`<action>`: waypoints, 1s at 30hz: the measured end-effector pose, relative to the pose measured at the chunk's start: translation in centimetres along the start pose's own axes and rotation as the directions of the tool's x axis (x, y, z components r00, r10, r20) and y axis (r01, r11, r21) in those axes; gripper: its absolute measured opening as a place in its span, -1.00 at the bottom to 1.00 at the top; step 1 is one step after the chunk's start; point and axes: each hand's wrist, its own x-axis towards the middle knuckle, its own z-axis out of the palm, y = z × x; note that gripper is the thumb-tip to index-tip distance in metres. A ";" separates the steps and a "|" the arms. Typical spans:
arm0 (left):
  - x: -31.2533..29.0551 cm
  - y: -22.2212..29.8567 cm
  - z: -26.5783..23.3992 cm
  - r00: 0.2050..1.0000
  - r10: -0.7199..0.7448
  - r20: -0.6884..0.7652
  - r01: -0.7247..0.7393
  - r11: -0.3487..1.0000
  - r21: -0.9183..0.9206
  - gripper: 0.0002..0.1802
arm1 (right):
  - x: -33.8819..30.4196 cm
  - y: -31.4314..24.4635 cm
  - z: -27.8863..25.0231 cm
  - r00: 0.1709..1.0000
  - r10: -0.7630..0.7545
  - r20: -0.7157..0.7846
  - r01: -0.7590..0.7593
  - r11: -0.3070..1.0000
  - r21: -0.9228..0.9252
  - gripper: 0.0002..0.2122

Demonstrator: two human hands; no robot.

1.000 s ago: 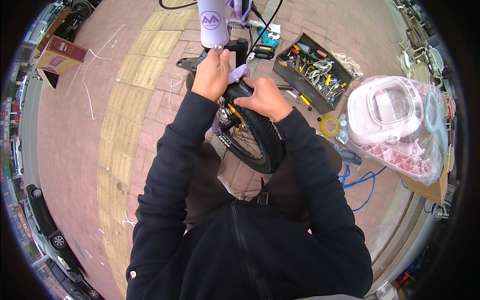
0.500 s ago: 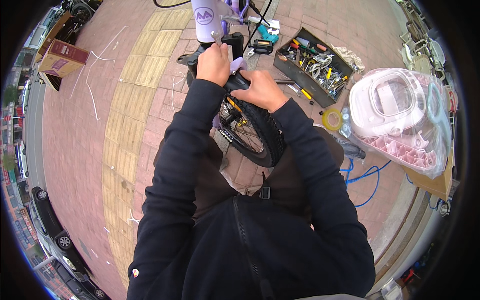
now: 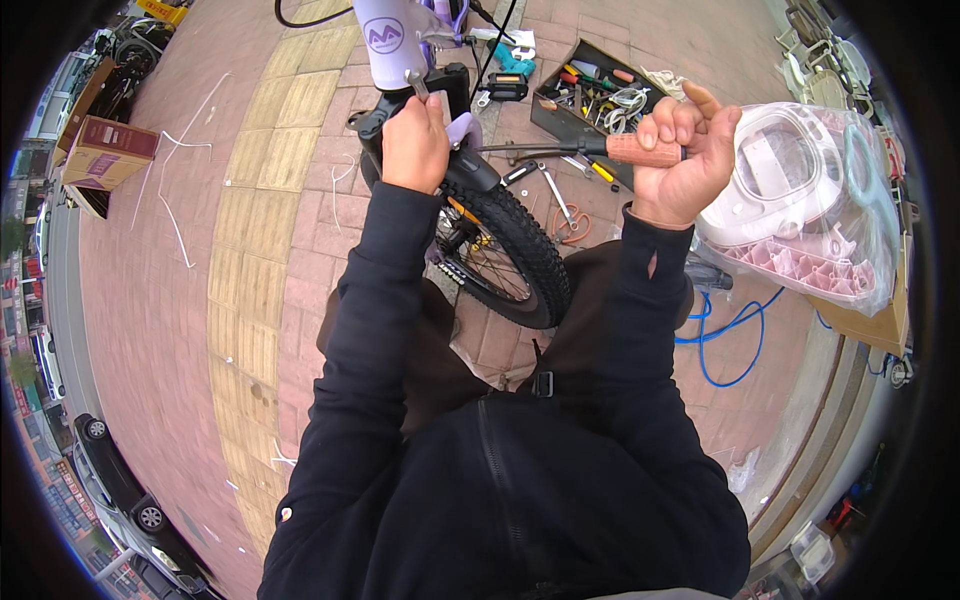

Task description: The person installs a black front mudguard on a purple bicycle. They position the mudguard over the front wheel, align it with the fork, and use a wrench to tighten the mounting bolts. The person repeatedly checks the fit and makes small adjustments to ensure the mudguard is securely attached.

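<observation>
Dark-grey toolbox [image 3: 560,122], head view: mixed hand tools [image 3: 590,85] + white coiled cable [image 3: 627,103]. Clear plastic bag [image 3: 885,285]: white rounded frame [image 3: 725,225], pink ribbed part [image 3: 810,262]. R hand [image 3: 680,185]: grip closed on cyl. pinkish-brown tool handle [image 3: 635,150], btwn bike & bag. L hand [image 3: 417,145]: grip closed on silver metal pc. [image 3: 417,82] by smooth lilac bike tube [image 3: 392,60], near black knobby tyre [image 3: 530,245]. Brick paving [image 3: 150,320], yellow ribbed strip [image 3: 245,260] to L.

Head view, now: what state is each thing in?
Left hand: closed around a metal tool.
Right hand: fingers curled at a reddish handle; firmness of grip unclear.
Front wheel: tyre fitted; inflation can't be told.
Toolbox: open, well filled.
White panel: wrapped in clear plastic.
Blue cord: loosely looped.
</observation>
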 end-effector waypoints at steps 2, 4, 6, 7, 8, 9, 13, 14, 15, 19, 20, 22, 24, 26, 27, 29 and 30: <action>0.1 0.0 -0.1 1.000 0.007 0.011 -0.007 1.000 0.004 -0.65 | -0.9 1.6 0.0 1.000 -0.014 -0.016 0.014 1.000 -0.016 -0.57; 0.2 0.1 -0.2 0.999 -0.019 0.031 0.019 1.000 -0.005 -0.65 | -1.4 2.6 -0.1 0.999 -0.032 -0.027 0.032 0.999 -0.006 -0.58; 0.3 0.2 -0.3 1.000 -0.011 0.026 0.010 0.999 0.046 -0.65 | -1.6 3.1 0.0 0.996 -0.079 -0.031 0.078 0.996 -0.040 -0.58; 0.2 0.2 -0.3 1.000 -0.014 0.025 0.013 0.999 0.029 -0.65 | -1.8 3.2 0.2 0.994 -0.103 -0.033 0.101 0.993 -0.057 -0.58; 0.2 0.2 -0.3 1.000 -0.017 0.014 0.016 1.000 0.022 -0.65 | -1.8 3.2 0.3 0.995 -0.098 -0.027 0.096 0.993 -0.064 -0.57; 0.2 0.2 -0.3 1.000 -0.019 0.003 0.019 1.000 0.012 -0.65 | -1.9 3.1 0.4 0.995 -0.097 -0.030 0.095 0.994 -0.050 -0.55; 0.1 0.2 -0.3 0.995 -0.093 0.042 0.090 0.993 0.072 -0.63 | -2.2 3.4 0.1 0.993 -0.095 -0.068 0.095 0.995 -0.014 -0.50; 0.0 0.2 -0.3 0.997 -0.074 0.036 0.072 0.996 0.059 -0.64 | -2.4 3.6 -0.2 0.992 -0.102 -0.075 0.103 0.995 0.001 -0.48; 0.0 0.3 -0.2 0.999 -0.047 0.017 0.046 0.998 0.048 -0.65 | -2.6 3.7 -0.5 0.989 -0.121 -0.090 0.122 0.992 0.007 -0.47; -0.2 0.4 -0.1 0.999 -0.050 -0.020 0.051 0.998 0.026 -0.67 | -5.9 4.3 -1.6 0.951 -0.219 -0.217 0.176 0.964 -0.201 -0.53; -0.4 0.5 -0.1 0.999 -0.038 -0.027 0.039 0.999 0.025 -0.71 | -7.6 4.3 -1.7 0.965 -0.170 -0.198 0.117 0.961 -0.252 -0.58; -0.6 0.5 -0.1 0.999 -0.030 -0.025 0.030 1.000 0.001 -0.74 | -10.8 3.3 -2.2 0.991 -0.121 -0.053 0.062 0.784 -0.618 -0.70; -0.8 0.6 -0.2 1.000 -0.018 -0.011 0.018 1.000 0.021 -0.82 | -13.4 1.7 -3.0 0.997 0.077 0.028 -0.029 0.651 -0.758 -0.74; -1.1 0.7 -0.1 1.000 -0.016 -0.014 0.016 0.999 0.045 -0.84 | -13.9 1.0 -4.0 0.944 0.169 0.283 0.196 0.403 -0.894 -0.68; -1.2 0.7 0.0 1.000 0.005 -0.024 -0.004 0.998 0.058 -0.84 | -13.9 0.9 -4.3 0.883 0.186 0.432 0.349 0.358 -0.866 -0.66; -1.4 0.7 0.0 1.000 0.005 -0.030 -0.003 0.999 0.054 -0.85 | -13.2 0.8 -4.7 0.732 0.162 0.662 0.618 0.251 -0.745 -0.64; -1.5 0.6 -0.1 0.999 0.009 -0.042 -0.008 0.999 0.033 -0.85 | -12.4 0.8 -4.9 0.651 0.120 0.750 0.729 0.180 -0.661 -0.65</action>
